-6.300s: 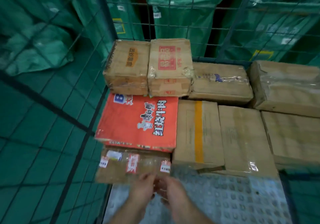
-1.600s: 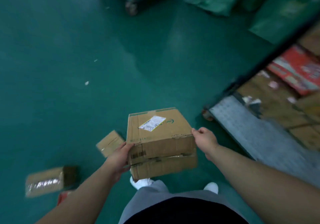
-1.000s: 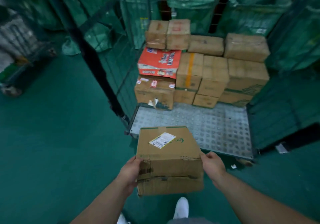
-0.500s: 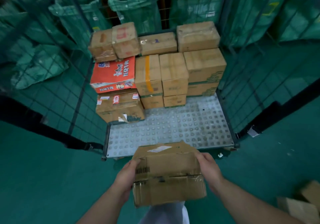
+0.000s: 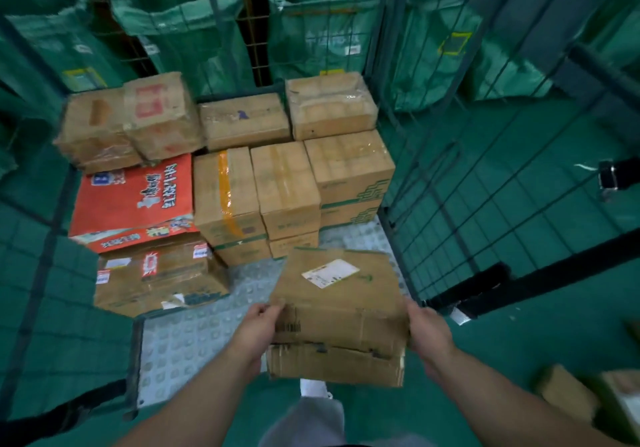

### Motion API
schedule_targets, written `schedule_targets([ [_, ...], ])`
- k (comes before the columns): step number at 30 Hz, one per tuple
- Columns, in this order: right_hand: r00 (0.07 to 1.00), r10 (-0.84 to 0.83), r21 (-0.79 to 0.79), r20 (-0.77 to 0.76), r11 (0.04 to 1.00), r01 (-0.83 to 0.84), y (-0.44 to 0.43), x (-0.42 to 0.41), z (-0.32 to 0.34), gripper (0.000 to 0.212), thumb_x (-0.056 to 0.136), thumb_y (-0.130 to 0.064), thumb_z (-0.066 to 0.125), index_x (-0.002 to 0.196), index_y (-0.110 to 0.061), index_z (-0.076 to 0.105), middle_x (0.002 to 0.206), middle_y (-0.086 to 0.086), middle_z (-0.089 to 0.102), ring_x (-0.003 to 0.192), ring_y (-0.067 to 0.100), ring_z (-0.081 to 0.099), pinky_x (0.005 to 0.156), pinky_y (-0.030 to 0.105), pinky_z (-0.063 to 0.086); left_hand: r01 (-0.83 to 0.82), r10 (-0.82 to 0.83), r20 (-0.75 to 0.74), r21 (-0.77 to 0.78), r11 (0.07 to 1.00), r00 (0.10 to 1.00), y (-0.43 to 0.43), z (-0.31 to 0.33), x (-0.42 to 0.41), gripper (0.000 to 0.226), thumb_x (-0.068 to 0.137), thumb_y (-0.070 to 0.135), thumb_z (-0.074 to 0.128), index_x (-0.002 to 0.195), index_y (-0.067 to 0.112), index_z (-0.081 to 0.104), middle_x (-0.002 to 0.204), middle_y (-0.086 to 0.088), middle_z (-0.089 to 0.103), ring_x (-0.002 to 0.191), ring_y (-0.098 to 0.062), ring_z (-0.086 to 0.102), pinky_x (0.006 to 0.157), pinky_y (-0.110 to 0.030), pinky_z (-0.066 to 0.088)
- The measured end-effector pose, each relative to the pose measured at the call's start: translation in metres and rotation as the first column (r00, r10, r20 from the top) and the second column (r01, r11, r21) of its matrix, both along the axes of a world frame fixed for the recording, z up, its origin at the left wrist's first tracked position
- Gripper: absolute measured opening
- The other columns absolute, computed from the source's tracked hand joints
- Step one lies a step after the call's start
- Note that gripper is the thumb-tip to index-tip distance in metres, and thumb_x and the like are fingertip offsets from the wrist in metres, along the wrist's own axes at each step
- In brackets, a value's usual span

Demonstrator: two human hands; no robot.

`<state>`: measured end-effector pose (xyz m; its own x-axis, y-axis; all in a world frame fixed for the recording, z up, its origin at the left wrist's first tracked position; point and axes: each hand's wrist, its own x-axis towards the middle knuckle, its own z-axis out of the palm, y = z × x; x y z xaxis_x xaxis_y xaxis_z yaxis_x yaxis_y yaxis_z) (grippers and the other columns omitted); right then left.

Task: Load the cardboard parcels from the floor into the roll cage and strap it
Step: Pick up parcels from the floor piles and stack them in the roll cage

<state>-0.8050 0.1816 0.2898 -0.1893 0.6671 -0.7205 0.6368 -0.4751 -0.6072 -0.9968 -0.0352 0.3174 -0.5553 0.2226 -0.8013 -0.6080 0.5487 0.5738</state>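
**Head view.** The parcel (image 5: 339, 308) is carried between both hands. The left hand (image 5: 256, 329) grips its left side with the thumb over the top edge. The right hand (image 5: 427, 334) clasps the right side, its fingertips hidden. Half a second earlier the parcel hung short of the cage floor (image 5: 194, 339). Its far end now overhangs the front edge near the right corner, before the stack (image 5: 287, 190). Set-down appears imminent. More parcels (image 5: 568, 394) wait outside that corner, and the strap (image 5: 540, 282) is not yet across the front.
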Motion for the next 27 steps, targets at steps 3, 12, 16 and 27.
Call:
schedule_targets([
  [3, 0.998, -0.054, -0.068, 0.019, 0.996, 0.055, 0.03, -0.004, 0.004, 0.048, 0.091, -0.054, 0.067, 0.104, -0.008, 0.067, 0.103, 0.013, 0.071, 0.094, 0.032, 0.069, 0.087, 0.054, 0.06, 0.009, -0.01, 0.002, 0.042, 0.999, 1.0, 0.044, 0.005, -0.022, 0.026, 0.102, 0.038, 0.061, 0.114, 0.016, 0.056, 0.107, -0.009, 0.065, 0.091, -0.022, 0.059, 0.074, -0.036, 0.046],
  [12, 0.998, 0.062, -0.07, -0.007, 0.996, -0.062, 0.11, -0.044, 0.005, 0.054, 0.086, -0.071, 0.058, 0.098, -0.022, 0.077, 0.101, -0.001, 0.076, 0.094, 0.022, 0.072, 0.088, 0.044, 0.061, -0.265, 0.25, 0.099, 0.205, 0.942, 0.963, 0.139, 0.005, -0.081, 0.002, 0.102, 0.005, 0.058, 0.104, 0.006, 0.056, 0.099, -0.02, 0.062, 0.089, -0.028, 0.061, 0.079, -0.046, 0.058],
  [16, 0.978, 0.208, 0.01, -0.035, 0.978, -0.207, 0.146, -0.081, 0.008, 0.048, 0.091, -0.065, 0.057, 0.095, -0.023, 0.079, 0.097, 0.0, 0.074, 0.086, 0.015, 0.068, 0.084, 0.036, 0.058, -0.409, 0.402, 0.088, 0.288, 0.866, 0.912, 0.169, 0.015, -0.11, 0.018, 0.101, 0.006, 0.061, 0.118, 0.007, 0.057, 0.113, -0.019, 0.06, 0.095, -0.028, 0.06, 0.081, -0.042, 0.052],
  [27, 0.932, 0.312, 0.042, -0.182, 0.95, -0.31, 0.133, -0.24, 0.027, 0.039, 0.096, -0.056, 0.057, 0.083, -0.024, 0.073, 0.104, 0.003, 0.075, 0.102, 0.027, 0.068, 0.097, 0.036, 0.052, -0.5, 0.515, -0.09, 0.146, 0.854, 0.852, 0.195, 0.042, -0.165, 0.133, 0.049, 0.078, 0.086, 0.159, 0.042, 0.021, 0.159, 0.0, 0.04, 0.133, -0.036, 0.048, 0.104, -0.06, 0.044],
])
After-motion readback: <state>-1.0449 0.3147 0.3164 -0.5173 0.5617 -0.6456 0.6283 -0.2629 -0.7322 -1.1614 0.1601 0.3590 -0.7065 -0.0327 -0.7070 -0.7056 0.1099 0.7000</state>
